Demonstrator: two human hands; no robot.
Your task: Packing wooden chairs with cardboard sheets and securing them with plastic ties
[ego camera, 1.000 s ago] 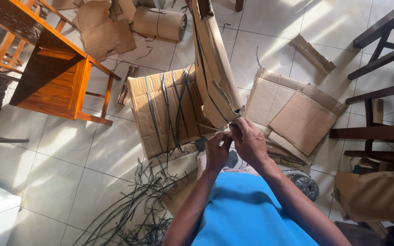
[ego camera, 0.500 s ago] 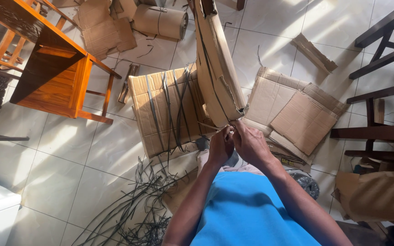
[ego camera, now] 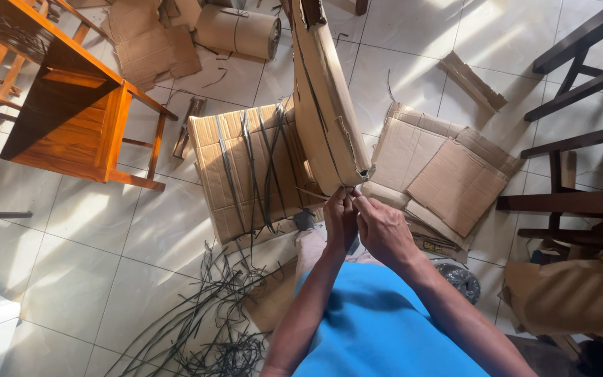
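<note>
- The cardboard-wrapped piece is standing just ahead of the hands, its long axis running away from the person and leaning slightly to the left as it goes up the head view; its near, lower end is sitting right at the fingertips.
- Both hands are working at that near end: the left hand is curling closed with its fingers pinching something thin at the torn bottom edge, and the right hand is pressing in beside it, fingers bunched at the same spot. What exactly is being pinched is too small to tell; it may be a thin strap.
- The two hands are touching each other, and neither is clearly nearer; the left is sitting slightly more under the end, the right just to its right.
- Dark straps are running lengthwise along the wrapped piece.
- To the left of the hands, a flat cardboard sheet is lying on the tiled floor with loose straps across it.
- Near the left elbow, a tangle of cut straps is lying on the floor.
- To the right of the hands, flattened cardboard pieces are overlapping.
</note>
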